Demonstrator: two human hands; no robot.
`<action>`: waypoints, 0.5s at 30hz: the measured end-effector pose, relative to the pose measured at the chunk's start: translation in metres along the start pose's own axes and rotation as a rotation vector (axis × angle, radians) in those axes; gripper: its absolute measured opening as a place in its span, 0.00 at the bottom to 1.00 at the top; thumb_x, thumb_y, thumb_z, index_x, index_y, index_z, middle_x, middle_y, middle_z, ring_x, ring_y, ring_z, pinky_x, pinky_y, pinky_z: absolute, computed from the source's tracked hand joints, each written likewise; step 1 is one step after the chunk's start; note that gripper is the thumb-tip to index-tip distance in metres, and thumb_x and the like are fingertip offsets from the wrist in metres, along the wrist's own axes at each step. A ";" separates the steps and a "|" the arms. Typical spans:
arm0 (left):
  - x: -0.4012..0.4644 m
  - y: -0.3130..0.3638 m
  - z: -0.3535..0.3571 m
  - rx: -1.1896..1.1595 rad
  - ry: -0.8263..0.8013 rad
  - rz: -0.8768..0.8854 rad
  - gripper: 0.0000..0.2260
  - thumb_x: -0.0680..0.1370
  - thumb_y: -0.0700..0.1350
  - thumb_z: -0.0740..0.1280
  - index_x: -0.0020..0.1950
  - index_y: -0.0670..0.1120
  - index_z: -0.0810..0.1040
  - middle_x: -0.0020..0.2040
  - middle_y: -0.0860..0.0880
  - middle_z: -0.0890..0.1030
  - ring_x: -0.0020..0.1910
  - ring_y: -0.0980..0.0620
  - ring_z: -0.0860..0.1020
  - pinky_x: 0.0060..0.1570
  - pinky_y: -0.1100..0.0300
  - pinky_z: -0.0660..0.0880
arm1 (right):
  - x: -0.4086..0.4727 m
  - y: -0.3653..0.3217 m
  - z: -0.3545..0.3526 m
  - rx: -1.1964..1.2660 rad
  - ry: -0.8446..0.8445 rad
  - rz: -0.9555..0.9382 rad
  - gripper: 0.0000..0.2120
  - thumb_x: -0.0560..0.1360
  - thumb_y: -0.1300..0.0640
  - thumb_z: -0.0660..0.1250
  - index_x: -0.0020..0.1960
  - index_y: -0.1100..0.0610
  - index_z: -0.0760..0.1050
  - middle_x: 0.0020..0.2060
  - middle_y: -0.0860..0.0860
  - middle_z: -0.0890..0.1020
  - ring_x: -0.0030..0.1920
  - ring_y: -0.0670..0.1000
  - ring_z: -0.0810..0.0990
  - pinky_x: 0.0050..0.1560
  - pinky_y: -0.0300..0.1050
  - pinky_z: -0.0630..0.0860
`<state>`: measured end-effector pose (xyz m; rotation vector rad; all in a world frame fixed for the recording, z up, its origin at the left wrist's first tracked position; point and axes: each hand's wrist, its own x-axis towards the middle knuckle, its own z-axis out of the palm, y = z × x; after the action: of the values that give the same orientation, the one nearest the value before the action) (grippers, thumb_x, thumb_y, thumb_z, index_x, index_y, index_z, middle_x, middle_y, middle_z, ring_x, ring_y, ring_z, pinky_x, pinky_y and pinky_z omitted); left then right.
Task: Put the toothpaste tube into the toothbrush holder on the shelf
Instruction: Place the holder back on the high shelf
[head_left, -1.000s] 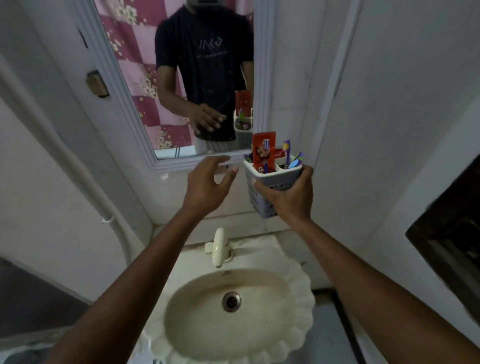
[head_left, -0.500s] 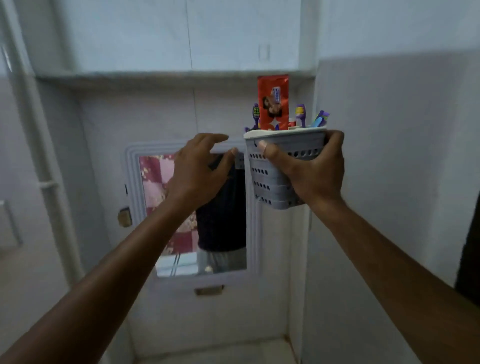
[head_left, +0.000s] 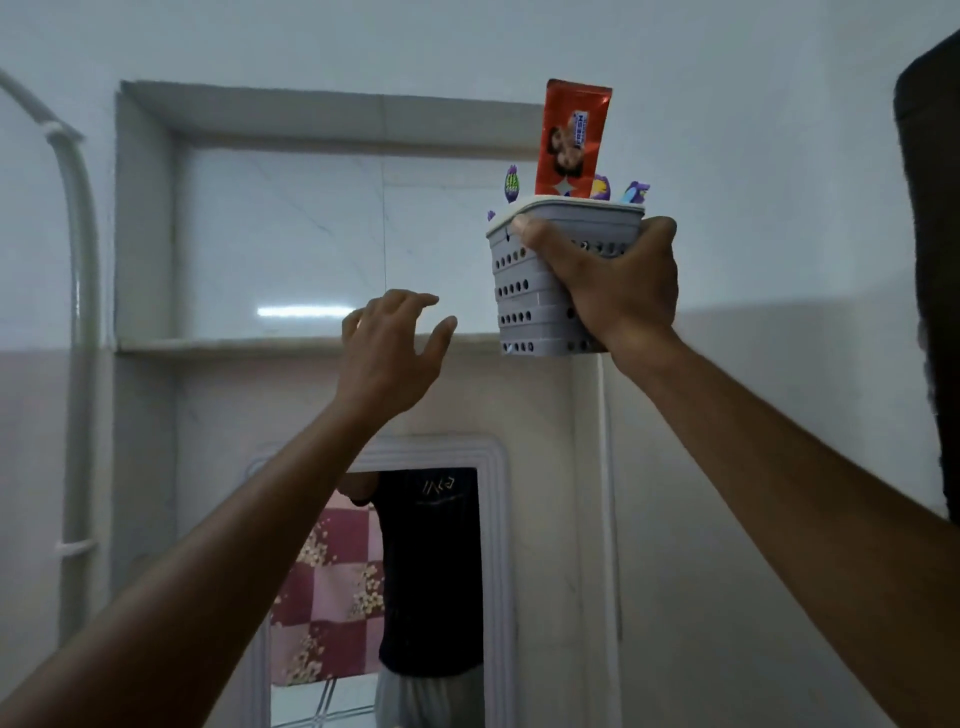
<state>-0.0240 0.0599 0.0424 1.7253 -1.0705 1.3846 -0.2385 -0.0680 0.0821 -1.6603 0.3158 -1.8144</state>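
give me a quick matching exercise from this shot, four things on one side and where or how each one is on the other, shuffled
Things:
1. toothpaste tube
2. toothbrush holder
3. left hand
4. mirror

States:
A. open, fingers spread, holding nothing
B. low on the wall, below the shelf
C. standing upright, sticking out of the top
D. gripped by the right hand, raised by the shelf

Pairs: 1-C, 2-D, 3-A, 4-B
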 end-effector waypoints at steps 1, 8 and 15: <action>0.005 -0.004 0.005 0.028 -0.026 -0.011 0.22 0.84 0.64 0.63 0.72 0.53 0.80 0.71 0.49 0.80 0.75 0.45 0.74 0.77 0.41 0.63 | 0.007 -0.004 0.003 -0.008 0.010 -0.004 0.49 0.57 0.21 0.82 0.63 0.51 0.69 0.55 0.44 0.82 0.55 0.47 0.85 0.56 0.52 0.86; 0.005 -0.022 0.032 0.142 -0.181 -0.108 0.32 0.84 0.73 0.50 0.75 0.55 0.78 0.76 0.50 0.77 0.81 0.47 0.67 0.82 0.41 0.51 | 0.040 -0.007 0.033 -0.064 0.045 -0.009 0.53 0.54 0.17 0.77 0.64 0.51 0.69 0.58 0.46 0.81 0.59 0.52 0.85 0.57 0.56 0.87; 0.002 -0.023 0.035 0.193 -0.104 -0.090 0.32 0.83 0.73 0.52 0.65 0.53 0.85 0.63 0.50 0.86 0.68 0.47 0.80 0.71 0.46 0.66 | 0.061 0.014 0.074 -0.160 0.079 -0.019 0.56 0.63 0.21 0.80 0.74 0.59 0.69 0.70 0.54 0.79 0.72 0.57 0.78 0.61 0.51 0.79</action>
<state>0.0122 0.0388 0.0369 1.9786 -0.9266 1.3927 -0.1632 -0.0970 0.1354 -1.7067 0.4922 -1.9153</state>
